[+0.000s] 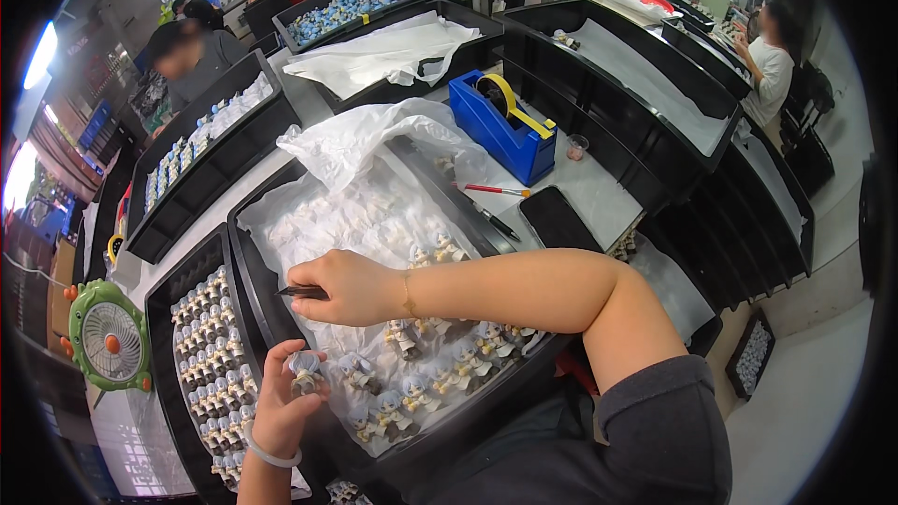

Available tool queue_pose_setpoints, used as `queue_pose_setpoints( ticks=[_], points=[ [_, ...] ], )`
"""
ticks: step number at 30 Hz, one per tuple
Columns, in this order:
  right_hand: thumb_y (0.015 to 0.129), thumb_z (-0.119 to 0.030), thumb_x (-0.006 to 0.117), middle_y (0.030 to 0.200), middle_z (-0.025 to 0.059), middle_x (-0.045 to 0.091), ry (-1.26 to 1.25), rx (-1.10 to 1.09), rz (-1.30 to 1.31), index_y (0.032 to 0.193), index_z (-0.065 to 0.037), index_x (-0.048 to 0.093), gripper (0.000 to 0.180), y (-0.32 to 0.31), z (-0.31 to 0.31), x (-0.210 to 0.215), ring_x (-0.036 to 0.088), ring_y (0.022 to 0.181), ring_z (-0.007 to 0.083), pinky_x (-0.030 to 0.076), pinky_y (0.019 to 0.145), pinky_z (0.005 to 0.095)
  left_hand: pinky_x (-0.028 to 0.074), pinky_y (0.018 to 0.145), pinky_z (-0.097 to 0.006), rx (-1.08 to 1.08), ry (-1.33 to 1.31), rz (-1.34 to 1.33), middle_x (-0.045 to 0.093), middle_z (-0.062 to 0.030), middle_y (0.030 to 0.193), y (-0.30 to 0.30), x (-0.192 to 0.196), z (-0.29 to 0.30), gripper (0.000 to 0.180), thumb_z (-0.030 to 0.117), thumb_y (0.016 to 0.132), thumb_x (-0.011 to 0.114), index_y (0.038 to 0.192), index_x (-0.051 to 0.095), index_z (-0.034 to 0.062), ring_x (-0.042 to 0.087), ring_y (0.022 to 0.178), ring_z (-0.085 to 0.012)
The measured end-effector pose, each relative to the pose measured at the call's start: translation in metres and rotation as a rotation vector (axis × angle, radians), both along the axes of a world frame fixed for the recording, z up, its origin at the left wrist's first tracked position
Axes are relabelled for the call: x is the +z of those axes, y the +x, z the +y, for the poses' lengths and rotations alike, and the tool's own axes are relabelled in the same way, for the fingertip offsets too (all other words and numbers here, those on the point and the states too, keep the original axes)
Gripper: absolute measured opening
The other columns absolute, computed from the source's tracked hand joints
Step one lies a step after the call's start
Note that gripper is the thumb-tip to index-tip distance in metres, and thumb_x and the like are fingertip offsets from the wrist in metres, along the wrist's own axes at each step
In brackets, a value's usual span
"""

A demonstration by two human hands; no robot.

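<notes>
My left hand [281,402] grips a small figurine [304,369] with pale blue hair between thumb and fingers, at the left edge of a paper-lined black tray [257,266]. Closed around a slim black pointed tool [304,292], my right hand [346,288] hovers over that tray, a little above and beyond the figurine; tool and figurine are apart. Whether the tool is a pen or tweezers I cannot tell. More figurines [412,393] of the same kind lie on the white paper at the tray's near side, partly covered by my right forearm.
At left, another black tray [168,304] holds rows of figurines beside a green fan [109,335]. Beyond the lined tray are a blue tape dispenser [505,126], a red brush [498,190], a black pen [500,224] and a phone [558,220]. Stacked black trays [617,103] stand at right.
</notes>
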State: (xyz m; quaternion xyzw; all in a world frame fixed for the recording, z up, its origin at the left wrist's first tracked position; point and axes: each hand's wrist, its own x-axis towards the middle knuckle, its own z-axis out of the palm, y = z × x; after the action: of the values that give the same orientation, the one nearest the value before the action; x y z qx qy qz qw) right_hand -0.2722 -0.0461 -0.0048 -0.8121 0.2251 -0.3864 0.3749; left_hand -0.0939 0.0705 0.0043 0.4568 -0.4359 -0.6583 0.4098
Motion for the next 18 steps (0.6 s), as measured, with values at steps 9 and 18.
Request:
queue_pose_setpoints(
  ticks=[9, 18],
  points=[
    [0.076, -0.022, 0.053, 0.058, 0.0151, 0.050, -0.012, 0.005, -0.005, 0.068, 0.000, 0.046, 0.024, 0.0008, -0.0006, -0.0021, 0.048, 0.052, 0.0288, 0.038, 0.053, 0.0353, 0.043, 0.072, -0.028, -0.001, 0.000, -0.013, 0.047, -0.0108, 0.107, -0.0008, 0.0007, 0.0003, 0.065, 0.003, 0.060, 0.062, 0.118, 0.033, 0.0087, 0.051, 0.078, -0.0161],
    [0.076, -0.022, 0.053, 0.059, 0.0155, 0.050, -0.009, 0.006, -0.006, 0.068, 0.000, 0.046, 0.024, 0.0011, -0.0011, -0.0030, 0.048, 0.053, 0.0295, 0.038, 0.053, 0.0356, 0.042, 0.073, -0.028, 0.001, 0.005, -0.010, 0.047, -0.0113, 0.107, -0.0013, 0.0017, 0.0009, 0.066, 0.003, 0.060, 0.063, 0.118, 0.033, 0.0085, 0.051, 0.078, -0.0164]
  ],
)
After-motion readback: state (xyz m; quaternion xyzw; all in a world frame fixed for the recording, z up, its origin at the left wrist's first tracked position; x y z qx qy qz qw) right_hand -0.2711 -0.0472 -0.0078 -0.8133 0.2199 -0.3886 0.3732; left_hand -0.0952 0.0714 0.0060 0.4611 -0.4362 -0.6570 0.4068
